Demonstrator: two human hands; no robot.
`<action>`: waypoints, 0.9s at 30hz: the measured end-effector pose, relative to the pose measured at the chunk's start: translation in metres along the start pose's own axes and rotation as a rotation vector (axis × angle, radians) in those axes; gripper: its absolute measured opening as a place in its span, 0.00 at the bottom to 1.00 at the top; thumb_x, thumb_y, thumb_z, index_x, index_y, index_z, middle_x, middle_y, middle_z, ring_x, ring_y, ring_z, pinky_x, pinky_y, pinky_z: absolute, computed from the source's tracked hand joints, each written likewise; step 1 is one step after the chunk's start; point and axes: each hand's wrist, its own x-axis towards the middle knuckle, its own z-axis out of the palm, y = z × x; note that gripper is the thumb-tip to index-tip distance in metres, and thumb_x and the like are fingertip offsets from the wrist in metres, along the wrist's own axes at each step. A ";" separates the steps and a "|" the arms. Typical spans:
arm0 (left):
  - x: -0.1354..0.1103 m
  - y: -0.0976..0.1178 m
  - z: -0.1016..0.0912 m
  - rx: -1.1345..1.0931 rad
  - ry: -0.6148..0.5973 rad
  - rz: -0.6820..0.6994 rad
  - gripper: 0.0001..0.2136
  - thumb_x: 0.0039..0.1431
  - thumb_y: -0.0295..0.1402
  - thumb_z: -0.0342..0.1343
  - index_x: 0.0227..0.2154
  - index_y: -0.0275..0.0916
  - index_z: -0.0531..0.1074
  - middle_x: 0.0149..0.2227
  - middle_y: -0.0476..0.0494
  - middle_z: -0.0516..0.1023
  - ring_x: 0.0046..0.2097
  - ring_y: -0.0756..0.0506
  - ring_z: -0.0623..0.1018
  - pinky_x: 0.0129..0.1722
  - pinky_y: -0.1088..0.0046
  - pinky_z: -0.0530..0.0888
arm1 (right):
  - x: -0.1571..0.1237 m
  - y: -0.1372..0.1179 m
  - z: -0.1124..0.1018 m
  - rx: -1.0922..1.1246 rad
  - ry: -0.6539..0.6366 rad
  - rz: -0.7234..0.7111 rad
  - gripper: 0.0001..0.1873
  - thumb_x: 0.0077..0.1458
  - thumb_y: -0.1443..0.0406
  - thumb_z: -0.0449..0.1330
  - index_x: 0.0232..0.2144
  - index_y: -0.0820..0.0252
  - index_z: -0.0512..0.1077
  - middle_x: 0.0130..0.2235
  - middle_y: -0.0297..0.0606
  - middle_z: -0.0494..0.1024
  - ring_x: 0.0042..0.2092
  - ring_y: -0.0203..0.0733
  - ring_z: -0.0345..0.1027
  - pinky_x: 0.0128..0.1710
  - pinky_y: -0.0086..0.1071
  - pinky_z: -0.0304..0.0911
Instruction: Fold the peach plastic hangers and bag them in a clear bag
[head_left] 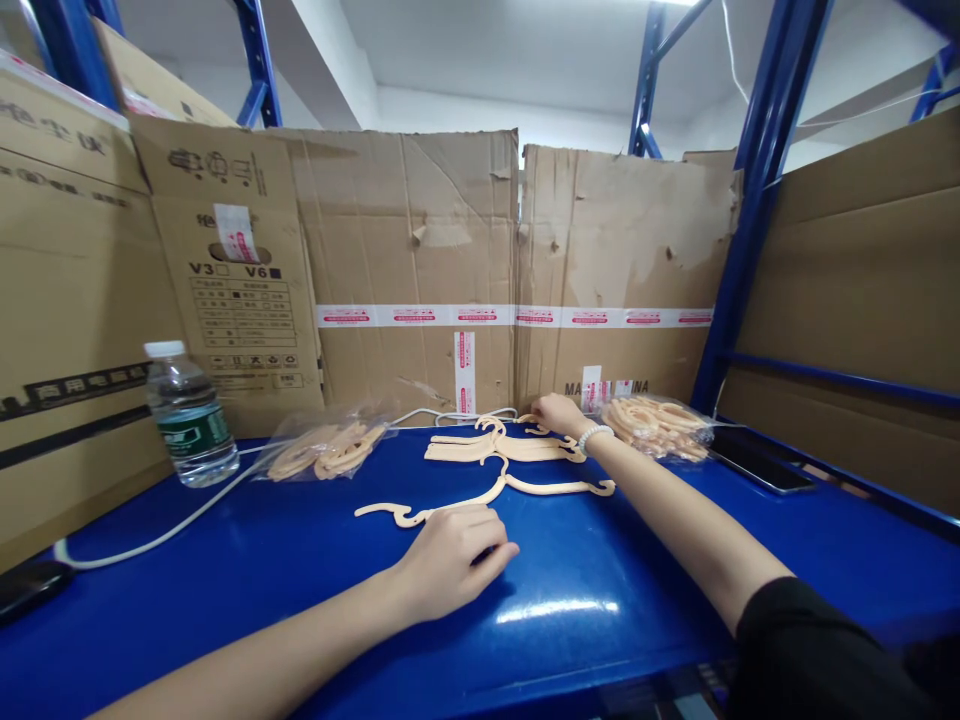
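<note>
two hands seem mid-sorting. the left hand (457, 555) lies palm down, fingers half curled, on a single flat peach plastic hanger (555, 487) running out past its knuckles; whether it pinches it is hidden. the right hand (559, 412), arm stretched forward, has its fingers closed on a stack of peach plastic hangers (480, 450) just to its left. lifting one would call for a firm pinch.

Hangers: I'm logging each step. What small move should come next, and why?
Likely lift one hanger off the stack with the right hand, toward the single hanger. The right hand's fingers touch the stack's far end, and the left hand rests on the single hanger lying in front.
</note>
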 end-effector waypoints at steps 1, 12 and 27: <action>0.000 0.000 0.000 -0.017 0.005 -0.011 0.14 0.66 0.33 0.46 0.25 0.37 0.69 0.26 0.46 0.72 0.30 0.48 0.71 0.31 0.73 0.63 | -0.001 0.001 0.000 0.018 0.016 0.004 0.13 0.62 0.60 0.57 0.44 0.62 0.70 0.47 0.42 0.73 0.46 0.43 0.69 0.46 0.42 0.66; 0.003 0.003 -0.005 -0.471 0.069 -0.356 0.09 0.62 0.35 0.50 0.29 0.38 0.69 0.29 0.46 0.75 0.32 0.47 0.73 0.31 0.73 0.67 | -0.038 -0.011 -0.020 0.501 0.338 -0.025 0.18 0.59 0.56 0.54 0.30 0.66 0.73 0.33 0.44 0.78 0.39 0.44 0.72 0.38 0.32 0.64; 0.011 0.007 0.004 -1.212 0.265 -0.684 0.23 0.50 0.48 0.62 0.40 0.36 0.68 0.33 0.46 0.72 0.31 0.50 0.73 0.31 0.74 0.71 | -0.142 -0.120 -0.032 1.591 -0.052 -0.224 0.18 0.47 0.55 0.67 0.30 0.61 0.66 0.26 0.34 0.77 0.23 0.34 0.71 0.24 0.27 0.69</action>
